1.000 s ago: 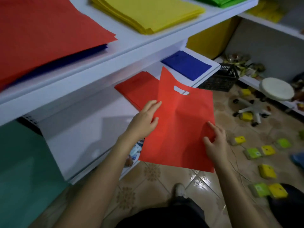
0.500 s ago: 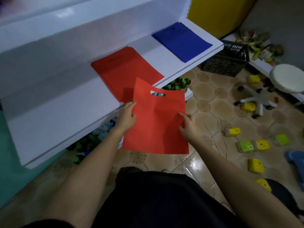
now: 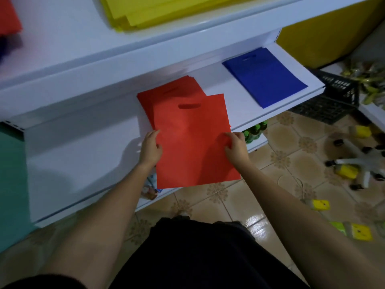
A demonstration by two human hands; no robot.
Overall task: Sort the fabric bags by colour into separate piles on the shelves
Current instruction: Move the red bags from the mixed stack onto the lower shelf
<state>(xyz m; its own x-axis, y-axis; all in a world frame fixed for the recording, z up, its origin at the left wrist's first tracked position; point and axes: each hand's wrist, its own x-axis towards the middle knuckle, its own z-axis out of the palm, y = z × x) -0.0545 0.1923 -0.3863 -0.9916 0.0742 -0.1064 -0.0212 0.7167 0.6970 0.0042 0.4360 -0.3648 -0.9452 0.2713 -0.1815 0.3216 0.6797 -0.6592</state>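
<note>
You hold one red bag (image 3: 193,142) flat between both hands, with its cut-out handle at the far end. Your left hand (image 3: 150,149) grips the bag's left edge, with the thumb on top of the fabric. Your right hand (image 3: 237,148) pinches the right edge, its fingers (image 3: 230,135) curled onto the cloth. The far half of the bag overlaps the red pile (image 3: 166,92) on the lower shelf (image 3: 83,163), turned slightly to the right of the stack beneath. Its near half reaches out past the shelf's front edge. Whether the bag already rests on the pile, you cannot tell from this view.

The blue pile (image 3: 264,78) lies on the same shelf, to the right of the red pile and apart from it, with bare white shelf between them. On the upper shelf (image 3: 73,44) a yellow pile (image 3: 166,11) lies at the far edge of view. At the far left of that shelf is a corner of red fabric (image 3: 8,15), with something darker below it.

Green bottles (image 3: 254,130) show under the lower shelf's right end. A black crate (image 3: 333,101) stands on the tiled floor (image 3: 281,163) to the right. Small yellow packets (image 3: 318,205) lie scattered on the floor nearby.
</note>
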